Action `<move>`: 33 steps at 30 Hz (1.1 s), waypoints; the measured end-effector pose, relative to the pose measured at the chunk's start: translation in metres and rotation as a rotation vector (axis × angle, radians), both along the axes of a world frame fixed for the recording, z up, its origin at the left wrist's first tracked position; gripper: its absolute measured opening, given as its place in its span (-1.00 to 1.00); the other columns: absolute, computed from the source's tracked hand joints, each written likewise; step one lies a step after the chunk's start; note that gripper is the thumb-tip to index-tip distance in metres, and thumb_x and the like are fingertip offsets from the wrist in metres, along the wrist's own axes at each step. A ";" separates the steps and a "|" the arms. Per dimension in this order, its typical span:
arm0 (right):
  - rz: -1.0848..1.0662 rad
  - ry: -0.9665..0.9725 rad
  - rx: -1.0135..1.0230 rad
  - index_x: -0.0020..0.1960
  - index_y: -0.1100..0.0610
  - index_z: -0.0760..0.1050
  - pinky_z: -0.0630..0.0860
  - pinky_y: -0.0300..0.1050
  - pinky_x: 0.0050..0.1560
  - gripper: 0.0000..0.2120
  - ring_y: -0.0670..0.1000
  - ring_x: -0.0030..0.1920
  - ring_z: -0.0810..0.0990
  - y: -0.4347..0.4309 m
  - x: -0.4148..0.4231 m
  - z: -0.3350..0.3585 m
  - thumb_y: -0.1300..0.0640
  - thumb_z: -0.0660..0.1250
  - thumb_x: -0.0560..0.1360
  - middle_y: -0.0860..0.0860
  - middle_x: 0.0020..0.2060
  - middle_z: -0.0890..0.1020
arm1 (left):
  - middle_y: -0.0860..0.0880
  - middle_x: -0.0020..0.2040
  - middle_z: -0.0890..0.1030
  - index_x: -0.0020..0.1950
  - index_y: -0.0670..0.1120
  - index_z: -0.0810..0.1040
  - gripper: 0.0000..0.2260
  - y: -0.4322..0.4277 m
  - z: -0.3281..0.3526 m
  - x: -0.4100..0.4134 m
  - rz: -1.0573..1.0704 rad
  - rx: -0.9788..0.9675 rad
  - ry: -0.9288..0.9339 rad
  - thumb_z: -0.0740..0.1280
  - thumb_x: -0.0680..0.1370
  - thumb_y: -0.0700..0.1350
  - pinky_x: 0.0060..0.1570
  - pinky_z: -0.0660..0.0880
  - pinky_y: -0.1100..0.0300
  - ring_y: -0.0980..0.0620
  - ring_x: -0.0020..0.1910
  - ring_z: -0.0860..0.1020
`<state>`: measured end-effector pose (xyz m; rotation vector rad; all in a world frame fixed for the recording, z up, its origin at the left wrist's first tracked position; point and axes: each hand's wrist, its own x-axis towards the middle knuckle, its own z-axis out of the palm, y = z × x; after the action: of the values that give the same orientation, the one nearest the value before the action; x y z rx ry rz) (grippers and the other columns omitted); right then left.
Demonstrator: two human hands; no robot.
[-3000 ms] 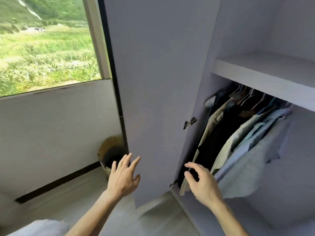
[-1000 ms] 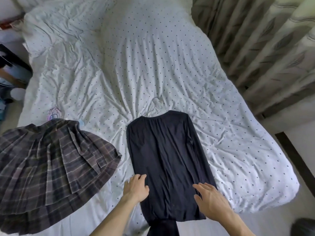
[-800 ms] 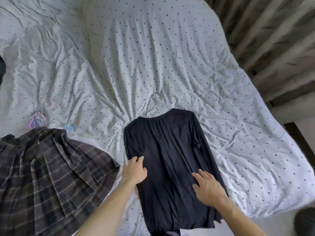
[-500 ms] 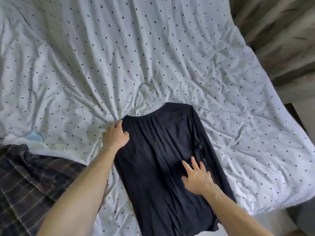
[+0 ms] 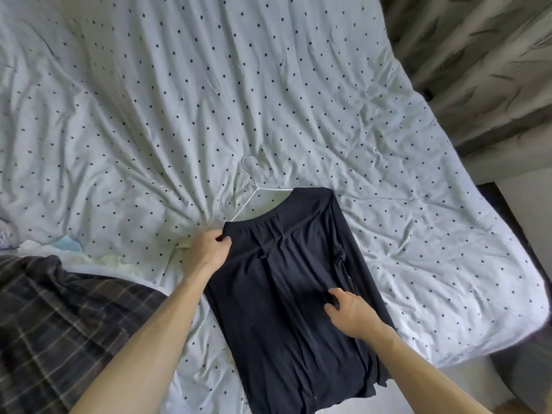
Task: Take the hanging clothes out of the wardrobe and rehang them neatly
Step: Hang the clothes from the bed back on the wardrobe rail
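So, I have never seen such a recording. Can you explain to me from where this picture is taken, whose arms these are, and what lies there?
There is no machine here. A person wears a camera on the head, so you look down along their own arms. The left hand grips the shoulder corner of a dark long-sleeved top. The right hand pinches its fabric lower down. A white hanger sits partly inside the top, with its hook sticking out. Everything lies on a polka-dot bedcover, with a plaid pleated skirt at the left.
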<state>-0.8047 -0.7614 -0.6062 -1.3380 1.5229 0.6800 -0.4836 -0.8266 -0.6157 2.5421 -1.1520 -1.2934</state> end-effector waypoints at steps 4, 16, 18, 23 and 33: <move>-0.267 -0.158 -0.071 0.51 0.03 0.29 0.35 -0.24 0.25 -0.49 -0.03 0.35 0.47 0.009 0.009 0.050 -0.14 0.18 0.63 -0.04 0.37 0.49 | 0.08 -0.29 0.57 -0.20 0.04 0.57 -0.87 0.048 0.046 -0.033 -0.118 0.042 0.167 0.41 0.53 0.01 -0.37 0.30 0.33 0.04 -0.22 0.52; -0.878 -0.363 -0.424 -0.18 0.14 0.56 0.48 -0.03 -0.27 -0.89 0.00 -0.38 0.55 0.113 -0.041 0.164 0.27 0.29 0.48 -0.02 -0.40 0.64 | 0.06 0.02 0.65 0.01 0.00 0.68 -0.80 0.180 0.159 -0.206 -0.616 -0.185 0.239 0.35 0.53 0.06 -0.02 0.53 0.11 0.04 0.04 0.61; -1.029 -0.470 -0.399 -0.16 0.21 0.55 0.42 -0.07 -0.35 -0.83 0.04 -0.37 0.49 0.136 -0.067 0.182 0.37 0.23 0.50 0.09 -0.40 0.57 | 0.05 0.01 0.62 -0.06 -0.05 0.64 -0.78 0.190 0.173 -0.229 -0.747 -0.252 0.173 0.30 0.53 0.06 -0.10 0.49 0.12 0.01 0.04 0.60; -1.288 -0.611 -0.497 -0.04 0.26 0.49 0.45 -0.06 -0.24 -0.90 0.11 -0.25 0.51 0.204 -0.140 0.222 0.22 0.31 0.59 0.18 -0.29 0.51 | 0.04 0.03 0.60 -0.06 -0.03 0.65 -0.74 0.211 0.221 -0.311 -1.112 -0.353 0.144 0.26 0.53 0.10 -0.01 0.52 0.03 -0.05 0.07 0.58; -1.118 -0.219 -0.826 -0.07 0.04 0.54 0.61 -0.03 -0.23 -0.95 0.01 -0.34 0.63 0.417 -0.286 0.286 0.09 0.37 0.55 -0.03 -0.24 0.62 | 0.05 0.09 0.67 0.20 0.06 0.65 -0.71 0.311 0.313 -0.479 -1.692 -0.300 0.376 0.34 0.53 0.10 0.16 0.55 0.09 0.10 0.07 0.61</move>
<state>-1.0909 -0.3448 -0.3205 -0.7925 2.0984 -0.8415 -0.9624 -0.5153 -0.3024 0.5982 -3.0692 -1.2917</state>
